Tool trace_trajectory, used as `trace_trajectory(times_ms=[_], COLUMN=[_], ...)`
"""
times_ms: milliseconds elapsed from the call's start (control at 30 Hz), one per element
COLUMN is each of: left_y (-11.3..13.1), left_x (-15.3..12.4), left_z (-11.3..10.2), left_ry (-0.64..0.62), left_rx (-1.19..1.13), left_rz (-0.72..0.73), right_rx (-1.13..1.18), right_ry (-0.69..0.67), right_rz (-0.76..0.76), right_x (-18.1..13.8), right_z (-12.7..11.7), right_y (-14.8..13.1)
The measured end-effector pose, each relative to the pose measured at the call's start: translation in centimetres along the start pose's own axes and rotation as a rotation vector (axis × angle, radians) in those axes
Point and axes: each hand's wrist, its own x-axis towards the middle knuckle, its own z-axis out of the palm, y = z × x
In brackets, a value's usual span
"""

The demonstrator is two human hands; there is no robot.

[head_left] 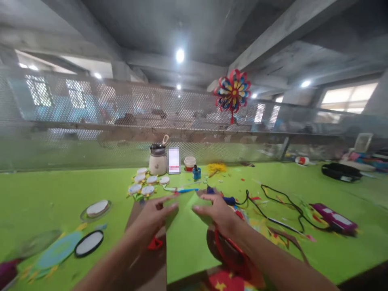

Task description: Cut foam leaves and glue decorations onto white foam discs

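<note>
A sheet of light green paper [189, 238] is held up between my two hands over the table. My left hand [157, 212] pinches its left side between thumb and fingers. At the right side, my right hand [216, 212] grips the paper too, its thumb pointing inward. Beneath lies brown cardboard [145, 262]. Red-handled scissors [230, 250] show partly under my right forearm, and a small red piece [155, 243] lies by my left wrist. Red paper with yellow shapes [226, 281] is at the near edge.
Small white discs with yellow tabs [148, 190] lie ahead, before a lidded jar [158, 159]. A blue bottle [197, 173] stands near a white tub [190, 162]. Rightward are a black cord [281, 198] and a purple box [335, 218]. A mesh partition [127, 109] carries a paper flower [234, 93].
</note>
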Motion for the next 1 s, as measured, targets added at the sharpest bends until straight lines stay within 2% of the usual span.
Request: trace_trajectory(times_ms=[67, 233, 400, 567, 667, 867, 933, 1000], left_y=[-0.3, -1.6, -2.9, -2.9, -3.4, -5.3, -5.3, -4.8], left_x=[0.3, 0.5, -0.1, -0.6, -0.5, -0.1, -0.1, -0.2], left_z=[-0.1, -0.6, -1.1, -1.5, -1.4, -1.1, -1.0, -1.3], left_ry=[-0.055, -0.080, -0.117, -0.126, -0.112, -0.102, -0.098, -0.148], left_rx=[0.027, 0.163, 0.200, 0.259, 0.208, 0.030, -0.077, -0.191], left_rz=[0.001, 0.147, 0.167, 0.184, 0.188, 0.052, 0.020, -0.011], right_rx=[-0.011, -0.100, -0.084, -0.076, -0.095, -0.273, -0.331, -0.354], right_ry=[0.000, -0.129, -0.126, -0.142, -0.158, -0.117, -0.103, -0.090], right_rz=[0.003, 0.025, 0.001, -0.097, -0.136, -0.194, -0.236, -0.272], right_x=[0.1, 0.4, 0.4, 0.1, -0.2, -1.4, -1.6, -1.5], right_z=[-0.2, -0.3, 0.5, 0.5, -0.1, -0.9, -0.9, -0.8], right_y=[0.2, -0.7, -1.5, -1.0, -0.5, -0.7, -0.7, -0.5])
